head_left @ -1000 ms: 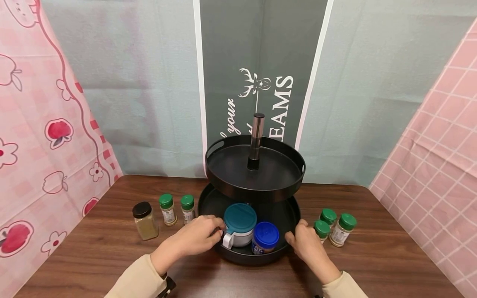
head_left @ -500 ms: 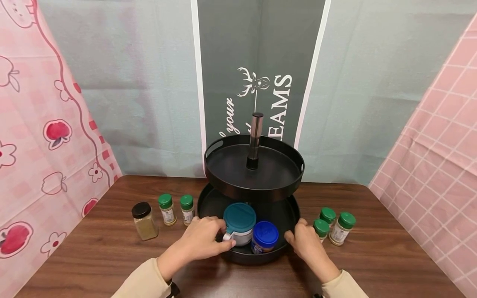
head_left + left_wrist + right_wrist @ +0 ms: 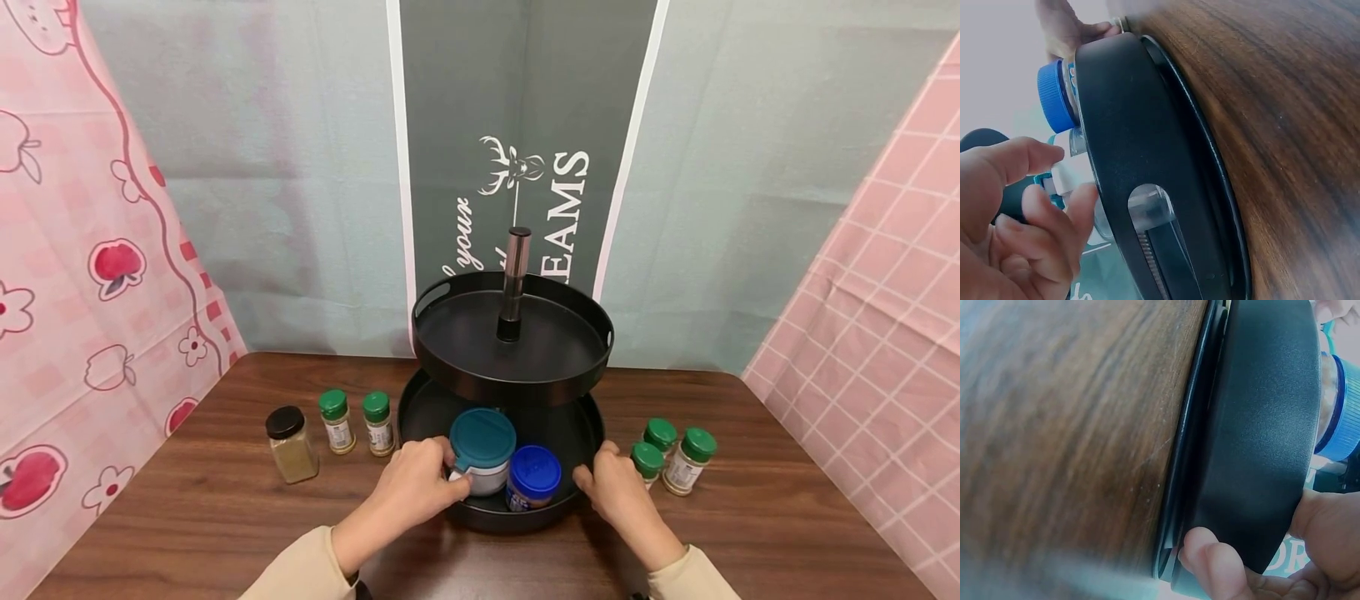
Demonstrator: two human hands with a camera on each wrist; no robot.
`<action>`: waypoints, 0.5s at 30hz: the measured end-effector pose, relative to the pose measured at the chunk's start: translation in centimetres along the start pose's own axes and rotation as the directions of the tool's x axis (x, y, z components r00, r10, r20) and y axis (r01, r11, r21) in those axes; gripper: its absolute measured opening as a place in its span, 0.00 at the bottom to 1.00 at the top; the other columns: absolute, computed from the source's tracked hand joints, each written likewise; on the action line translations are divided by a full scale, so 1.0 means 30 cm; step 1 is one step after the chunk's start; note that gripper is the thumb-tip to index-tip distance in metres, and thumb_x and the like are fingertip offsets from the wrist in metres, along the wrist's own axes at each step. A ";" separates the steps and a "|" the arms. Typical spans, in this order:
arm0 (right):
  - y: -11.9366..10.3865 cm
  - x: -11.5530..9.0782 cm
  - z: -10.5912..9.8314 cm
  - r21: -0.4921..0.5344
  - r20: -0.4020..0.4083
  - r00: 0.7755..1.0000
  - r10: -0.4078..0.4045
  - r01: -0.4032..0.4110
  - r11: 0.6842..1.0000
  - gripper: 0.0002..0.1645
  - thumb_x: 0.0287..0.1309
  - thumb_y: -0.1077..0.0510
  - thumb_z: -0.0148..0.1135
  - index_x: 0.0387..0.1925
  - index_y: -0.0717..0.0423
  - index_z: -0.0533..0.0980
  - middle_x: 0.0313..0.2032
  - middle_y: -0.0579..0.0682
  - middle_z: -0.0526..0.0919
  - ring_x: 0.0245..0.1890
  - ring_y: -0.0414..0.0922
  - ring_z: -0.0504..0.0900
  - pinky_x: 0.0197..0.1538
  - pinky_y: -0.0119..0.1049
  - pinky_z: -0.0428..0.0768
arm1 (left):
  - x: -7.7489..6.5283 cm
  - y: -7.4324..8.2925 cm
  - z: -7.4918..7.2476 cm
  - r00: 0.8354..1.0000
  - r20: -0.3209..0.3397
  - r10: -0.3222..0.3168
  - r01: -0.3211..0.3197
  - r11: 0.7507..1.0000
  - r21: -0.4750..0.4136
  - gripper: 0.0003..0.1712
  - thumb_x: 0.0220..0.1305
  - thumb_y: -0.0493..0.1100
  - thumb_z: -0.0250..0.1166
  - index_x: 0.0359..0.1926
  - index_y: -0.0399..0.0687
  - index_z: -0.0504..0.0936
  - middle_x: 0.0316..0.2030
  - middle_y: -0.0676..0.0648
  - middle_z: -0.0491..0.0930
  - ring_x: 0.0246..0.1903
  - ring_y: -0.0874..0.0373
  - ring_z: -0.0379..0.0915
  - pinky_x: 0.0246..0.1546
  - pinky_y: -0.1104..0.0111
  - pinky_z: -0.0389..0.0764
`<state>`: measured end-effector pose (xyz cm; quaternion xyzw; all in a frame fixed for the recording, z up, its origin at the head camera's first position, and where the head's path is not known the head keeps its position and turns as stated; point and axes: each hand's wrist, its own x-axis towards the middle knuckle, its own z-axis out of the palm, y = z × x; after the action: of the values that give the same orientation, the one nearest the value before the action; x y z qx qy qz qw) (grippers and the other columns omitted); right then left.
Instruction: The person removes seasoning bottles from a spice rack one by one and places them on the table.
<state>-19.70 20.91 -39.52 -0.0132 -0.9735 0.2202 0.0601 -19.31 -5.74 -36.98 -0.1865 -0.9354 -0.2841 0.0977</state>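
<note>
A black two-tier round tray stands on the wooden table, its upper tier around a metal post. In the lower tier, near the front, sit a teal-lidded jar with a white handle and a smaller blue-lidded jar. My left hand pinches the teal-lidded jar's white handle between thumb and fingers, just over the tray rim. On the other side, my right hand grips the lower tier's wall, thumb at the rim and fingers outside.
Left of the tray stand a black-lidded jar of tan powder and two green-capped spice bottles. Several more green-capped bottles cluster close beside my right hand. A grey-green cloth hangs behind the table.
My left hand has shifted slightly right and its thumb has come round to the front of the teal-lidded jar's handle. The right hand and the tray look unmoved.
</note>
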 end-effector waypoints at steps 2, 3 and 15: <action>0.000 0.000 0.000 0.001 0.000 1.000 0.001 -0.001 1.000 0.15 0.48 0.58 0.53 0.25 0.65 0.60 0.12 0.53 0.70 0.13 0.46 0.71 0.19 0.43 0.72 | 0.001 0.003 0.006 1.000 0.016 -0.018 0.018 1.000 0.007 0.13 0.38 0.49 0.65 0.12 0.54 0.68 0.11 0.59 0.64 0.13 0.63 0.60 0.09 0.70 0.61; 0.001 0.000 0.000 0.002 0.000 1.000 0.002 -0.002 1.000 0.15 0.48 0.58 0.53 0.25 0.65 0.60 0.12 0.54 0.70 0.13 0.46 0.71 0.19 0.43 0.72 | 0.001 0.004 0.009 0.999 0.029 -0.027 0.026 1.000 0.011 0.14 0.37 0.49 0.64 0.11 0.55 0.67 0.10 0.59 0.63 0.12 0.64 0.59 0.09 0.70 0.60; 0.002 -0.001 0.001 0.002 -0.005 1.000 -0.003 0.003 1.000 0.15 0.48 0.58 0.53 0.25 0.65 0.60 0.13 0.54 0.70 0.14 0.47 0.72 0.19 0.44 0.73 | -0.013 0.008 0.041 0.995 0.056 -0.078 0.078 0.997 -0.005 0.09 0.46 0.45 0.61 0.26 0.47 0.71 0.16 0.51 0.69 0.16 0.59 0.66 0.13 0.63 0.67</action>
<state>-19.68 20.94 -39.58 -0.0122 -0.9731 0.2211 0.0630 -18.96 -4.97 -37.98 -0.1581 -0.9433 -0.2859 0.0594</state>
